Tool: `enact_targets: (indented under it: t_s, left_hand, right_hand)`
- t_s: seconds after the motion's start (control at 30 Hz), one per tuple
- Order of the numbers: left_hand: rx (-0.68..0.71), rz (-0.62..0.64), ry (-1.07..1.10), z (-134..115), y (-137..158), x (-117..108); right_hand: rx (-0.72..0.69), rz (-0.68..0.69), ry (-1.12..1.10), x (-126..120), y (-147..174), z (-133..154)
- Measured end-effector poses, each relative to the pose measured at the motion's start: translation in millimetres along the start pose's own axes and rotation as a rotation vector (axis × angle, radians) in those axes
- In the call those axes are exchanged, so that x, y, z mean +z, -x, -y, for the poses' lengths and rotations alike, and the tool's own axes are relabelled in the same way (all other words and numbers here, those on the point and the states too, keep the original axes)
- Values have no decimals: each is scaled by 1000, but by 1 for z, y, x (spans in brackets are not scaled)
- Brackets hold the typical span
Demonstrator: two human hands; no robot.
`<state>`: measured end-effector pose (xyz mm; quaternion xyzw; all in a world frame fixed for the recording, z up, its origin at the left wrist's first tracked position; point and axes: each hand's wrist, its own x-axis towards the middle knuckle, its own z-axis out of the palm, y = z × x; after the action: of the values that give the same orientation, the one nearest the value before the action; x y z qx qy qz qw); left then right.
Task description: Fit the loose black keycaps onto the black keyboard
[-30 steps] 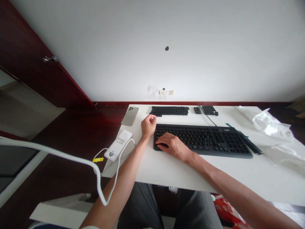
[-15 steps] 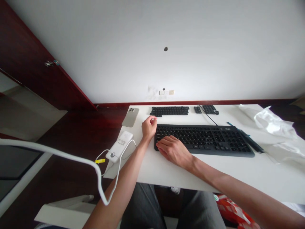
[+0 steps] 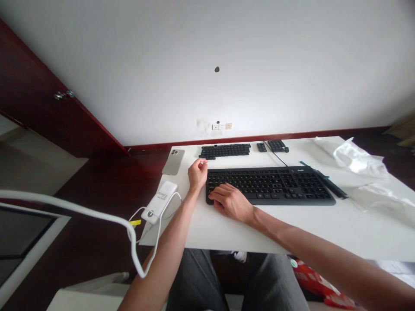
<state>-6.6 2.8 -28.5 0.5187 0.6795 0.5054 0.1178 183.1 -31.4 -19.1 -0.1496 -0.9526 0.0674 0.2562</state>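
Observation:
A black keyboard (image 3: 272,183) lies on the white table (image 3: 246,229). My right hand (image 3: 231,202) rests flat on the keyboard's near left corner, with its fingertips on the keys. My left hand (image 3: 197,172) hovers just off the keyboard's left end. Its thumb and forefinger are pinched together on a small pale thing (image 3: 204,162) that is too small to make out. Behind the keyboard, loose black keycaps (image 3: 225,150) are laid out in rows.
A phone (image 3: 173,161) lies face down at the table's back left. A white power bank (image 3: 159,201) with a white cable (image 3: 132,242) sits at the left edge. Clear plastic wrap (image 3: 358,163) and a dark strip (image 3: 329,182) lie to the right. Smaller keycap groups (image 3: 276,146) sit behind.
My right hand has slid a little toward the keyboard's near left edge. My left hand keeps its pinch in about the same place. The view has shifted slightly.

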Motion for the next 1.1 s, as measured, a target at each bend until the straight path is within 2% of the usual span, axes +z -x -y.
enact_targets:
  t_s: [0.13,0.43,0.67,0.9,1.1]
  left_hand:
    - [-7,-3,7,-2,-2,0]
    - [-6,-8,24,0,-3,0]
    - [-11,-16,43,-1,-3,0]
    - [-28,-23,60,0,-3,0]
    - [-30,-25,62,1,-5,3]
  right_hand:
    - [-31,-39,-15,-2,-2,-5]
    - [19,-82,-66,-9,-5,-12]
    - [117,-179,-157,-27,-5,-28]
    - [375,-280,-200,-49,-10,-65]
    - [527,-214,-228,-49,-48,-126]
